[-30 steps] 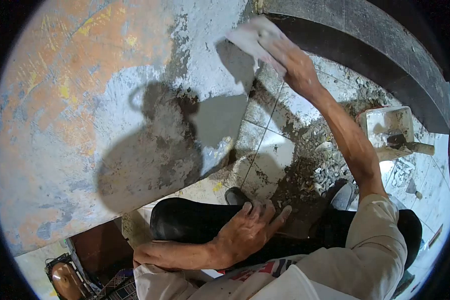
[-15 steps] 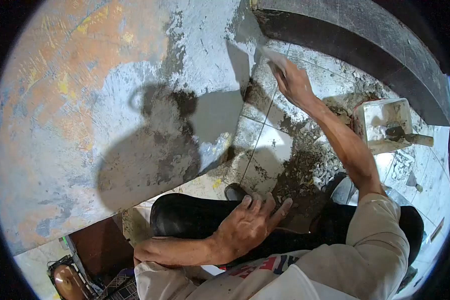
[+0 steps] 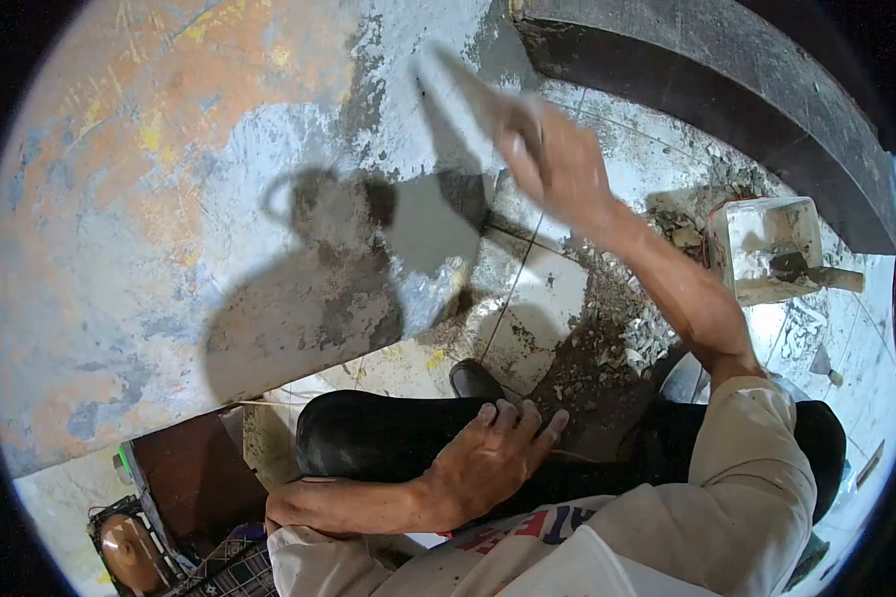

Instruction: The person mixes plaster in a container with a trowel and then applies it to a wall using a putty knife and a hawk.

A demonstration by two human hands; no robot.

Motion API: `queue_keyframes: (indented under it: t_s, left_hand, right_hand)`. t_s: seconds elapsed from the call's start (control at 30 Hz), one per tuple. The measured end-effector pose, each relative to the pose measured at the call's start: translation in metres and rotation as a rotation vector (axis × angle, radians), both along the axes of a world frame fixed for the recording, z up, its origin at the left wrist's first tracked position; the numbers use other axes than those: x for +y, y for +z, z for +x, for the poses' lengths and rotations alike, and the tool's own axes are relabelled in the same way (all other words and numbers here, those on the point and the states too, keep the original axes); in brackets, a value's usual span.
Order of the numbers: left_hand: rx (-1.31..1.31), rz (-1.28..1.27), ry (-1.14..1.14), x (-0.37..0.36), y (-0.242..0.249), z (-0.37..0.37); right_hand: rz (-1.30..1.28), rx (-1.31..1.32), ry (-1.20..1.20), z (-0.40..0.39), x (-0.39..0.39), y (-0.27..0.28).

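My right hand (image 3: 562, 169) is raised in front of the wall, fingers wrapped round a putty knife (image 3: 461, 83). Its long flat blade is smeared by motion and points up and left across the wall surface. On the wall (image 3: 199, 279), worn orange and blue-white paint meets grey patches of plaster (image 3: 430, 234) below the blade. My left hand (image 3: 493, 453) lies over my dark-trousered thigh, holding nothing, with its fingers apart.
A white plastic tub (image 3: 767, 229) holding a wooden-handled tool (image 3: 816, 274) stands on the right. Rubble (image 3: 617, 328) litters the floor tiles. A dark curved ledge (image 3: 707, 95) runs along the upper right. A brown box (image 3: 194, 478) stands lower left.
My right hand has moved left and slightly down, and the blade has swung further over the wall. My left hand stays on my thigh. The view has shifted slightly.
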State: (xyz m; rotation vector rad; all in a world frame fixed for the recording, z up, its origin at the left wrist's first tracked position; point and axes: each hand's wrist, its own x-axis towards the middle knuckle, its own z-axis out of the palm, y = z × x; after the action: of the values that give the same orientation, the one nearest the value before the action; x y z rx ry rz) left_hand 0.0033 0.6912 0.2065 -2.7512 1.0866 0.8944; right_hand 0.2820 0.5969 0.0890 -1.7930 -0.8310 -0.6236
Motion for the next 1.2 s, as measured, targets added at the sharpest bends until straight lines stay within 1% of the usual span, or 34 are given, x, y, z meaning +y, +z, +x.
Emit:
queue_keyframes:
  t_s: [0.07,0.17,0.2,0.23,0.3,0.33,0.37,0.43,0.47,0.53,0.6,0.63,0.67,0.7,0.77,0.83,0.87,0.9,0.97,1.0,1.03,1.07,1.13,1.17,1.2]
  left_hand:
    - [-0.039,-0.075,0.072,0.0,0.0,0.001]
    - [-0.053,-0.087,0.113,-0.001,-0.003,0.0]
    - [-0.055,-0.084,0.106,-0.001,-0.005,0.0]
    - [-0.063,-0.083,0.088,0.001,-0.007,-0.001]
    - [-0.069,-0.084,0.069,0.002,-0.006,0.002]
    - [-0.053,-0.073,0.069,0.001,-0.004,0.003]
    - [-0.035,-0.061,0.072,0.0,-0.004,0.003]
    - [-0.052,-0.075,0.07,-0.001,-0.005,-0.001]
    - [-0.087,-0.089,0.054,-0.001,-0.006,-0.002]
    - [-0.079,-0.101,0.088,-0.002,-0.006,-0.005]
    - [-0.069,-0.114,0.116,-0.002,-0.007,-0.006]
    - [-0.056,-0.098,0.115,-0.001,-0.009,-0.006]
    - [-0.045,-0.083,0.11,-0.002,-0.011,-0.005]
    - [-0.04,-0.082,0.101,-0.003,-0.011,-0.004]
    - [0.03,-0.038,0.066,-0.005,-0.01,0.003]
    - [0.052,-0.013,0.043,-0.004,-0.01,0.01]
    - [0.072,0.006,0.046,-0.004,-0.009,0.009]
    - [0.084,0.002,0.047,-0.004,-0.009,0.007]
    - [0.025,-0.05,0.118,-0.002,-0.009,0.01]
    - [0.024,-0.052,0.116,-0.003,-0.009,0.012]
    - [0.057,-0.048,0.126,-0.003,-0.009,0.014]
    - [0.093,-0.044,0.139,-0.004,-0.009,0.014]
    - [0.063,-0.044,0.115,-0.005,-0.005,0.014]
    - [0.025,-0.043,0.089,-0.004,-0.005,0.015]
    - [0.032,-0.051,0.094,-0.003,-0.007,0.015]
  right_hand:
    - [0.09,-0.043,-0.221,0.041,0.009,-0.009]
    - [0.106,-0.039,-0.203,0.056,0.044,-0.012]
    - [0.087,0.035,-0.025,0.026,0.052,0.002]
    - [-0.081,-0.213,-0.079,-0.006,0.054,0.019]
    - [-0.078,-0.218,0.1,-0.048,0.057,0.012]
    - [-0.078,-0.215,0.19,-0.068,0.056,0.017]
    - [-0.084,-0.253,0.164,-0.067,0.049,0.018]
    - [-0.024,-0.187,0.103,-0.05,0.024,0.039]
    - [0.04,-0.099,0.06,-0.018,0.013,0.041]
    - [0.032,-0.136,-0.194,0.031,0.003,0.021]
    - [0.028,-0.138,-0.218,0.046,0.022,0.003]
    - [0.016,-0.135,-0.242,0.042,0.028,0.012]
    - [-0.089,0.117,-0.031,0.012,0.034,0.012]
    - [-0.359,-0.028,-0.069,-0.022,0.05,0.02]
    - [-0.154,0.118,0.42,-0.09,0.051,0.017]
    - [0.293,-0.204,0.378,-0.115,0.052,0.03]
    - [0.292,-0.193,0.371,-0.109,0.046,0.031]
    - [0.187,0.077,0.357,-0.093,0.036,0.032]
    - [0.22,0.374,0.219,-0.044,0.025,0.017]
    - [0.36,0.414,0.106,-0.014,0.023,0.001]
    - [0.365,0.741,0.194,0.012,0.006,-0.022]
    - [0.233,0.552,-0.213,0.032,0.002,-0.05]
    - [0.265,0.693,-0.237,0.056,-0.013,-0.116]
    - [0.259,0.695,-0.237,0.068,-0.011,-0.151]
    - [0.156,0.809,-0.206,0.076,-0.007,-0.188]
